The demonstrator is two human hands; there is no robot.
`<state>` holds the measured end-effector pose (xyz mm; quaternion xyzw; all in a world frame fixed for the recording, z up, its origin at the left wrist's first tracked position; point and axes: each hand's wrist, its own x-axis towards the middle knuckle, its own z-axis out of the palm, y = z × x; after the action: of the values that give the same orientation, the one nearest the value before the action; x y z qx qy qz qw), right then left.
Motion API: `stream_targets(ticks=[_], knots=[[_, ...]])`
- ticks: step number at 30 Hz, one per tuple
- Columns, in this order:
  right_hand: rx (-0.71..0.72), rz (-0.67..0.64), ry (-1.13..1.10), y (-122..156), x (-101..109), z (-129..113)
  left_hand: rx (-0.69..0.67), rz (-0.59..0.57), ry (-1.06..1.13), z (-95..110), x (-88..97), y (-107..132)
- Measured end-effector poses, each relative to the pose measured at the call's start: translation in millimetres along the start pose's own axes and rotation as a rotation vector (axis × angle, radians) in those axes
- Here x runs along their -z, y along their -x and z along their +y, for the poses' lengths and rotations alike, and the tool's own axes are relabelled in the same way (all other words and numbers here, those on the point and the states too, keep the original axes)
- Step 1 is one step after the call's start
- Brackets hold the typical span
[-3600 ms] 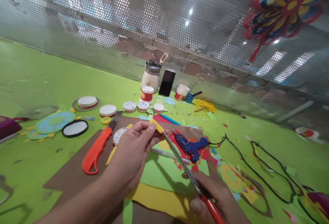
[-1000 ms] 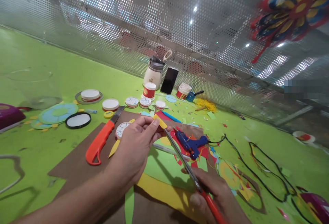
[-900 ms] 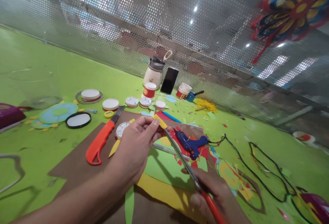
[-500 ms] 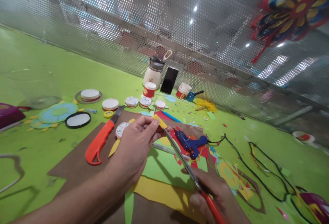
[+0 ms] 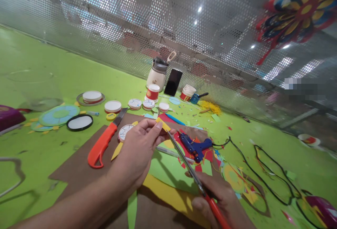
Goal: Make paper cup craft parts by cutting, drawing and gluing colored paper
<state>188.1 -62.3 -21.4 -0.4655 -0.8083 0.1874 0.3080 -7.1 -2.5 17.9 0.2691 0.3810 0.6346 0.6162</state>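
My left hand (image 5: 143, 139) pinches a small piece of yellow paper (image 5: 163, 124) between thumb and fingers. Red-handled scissors (image 5: 193, 174) are gripped in my right hand (image 5: 217, 194), the blades pointing up and left. Their tips meet the lower right edge of the yellow piece. Below both hands lie a light green sheet (image 5: 168, 171) and a yellow sheet (image 5: 171, 197) on brown paper (image 5: 79, 159). A blue glue gun (image 5: 195, 146) rests on red paper just beyond the scissors.
An orange-handled knife (image 5: 104, 145) lies left of my left hand. White lids, a bottle (image 5: 156, 74), a phone (image 5: 173, 82) and a blue paint jar (image 5: 195, 98) stand farther back. The glue gun's black cord (image 5: 260, 173) trails right. A perforated screen (image 5: 105, 29) rises behind the table.
The yellow sheet below my hands has shifted and now looks curved at its edge. Both hands, the scissors and the small yellow piece stay almost in place.
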Motion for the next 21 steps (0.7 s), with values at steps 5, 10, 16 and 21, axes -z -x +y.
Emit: stream_targets(ticks=[5, 10, 16, 21], knots=[[0.003, 0.008, 0.027, 0.4, 0.1, -0.8, 0.007, 0.005, -0.002, 0.4, 0.3, -0.4], [0.0, 0.013, 0.032, -1.1, 0.8, -2.7, 0.002, -0.004, -0.003, -1.1, 1.9, -2.1], [-0.007, -0.019, 0.014, -2.9, 4.9, -4.1, -0.014, -0.012, -0.009, -2.7, 5.5, -5.2], [-0.008, -0.039, -0.056, -5.5, 10.0, -7.4, -0.024, -0.004, 0.009, -1.0, 7.6, -8.4]])
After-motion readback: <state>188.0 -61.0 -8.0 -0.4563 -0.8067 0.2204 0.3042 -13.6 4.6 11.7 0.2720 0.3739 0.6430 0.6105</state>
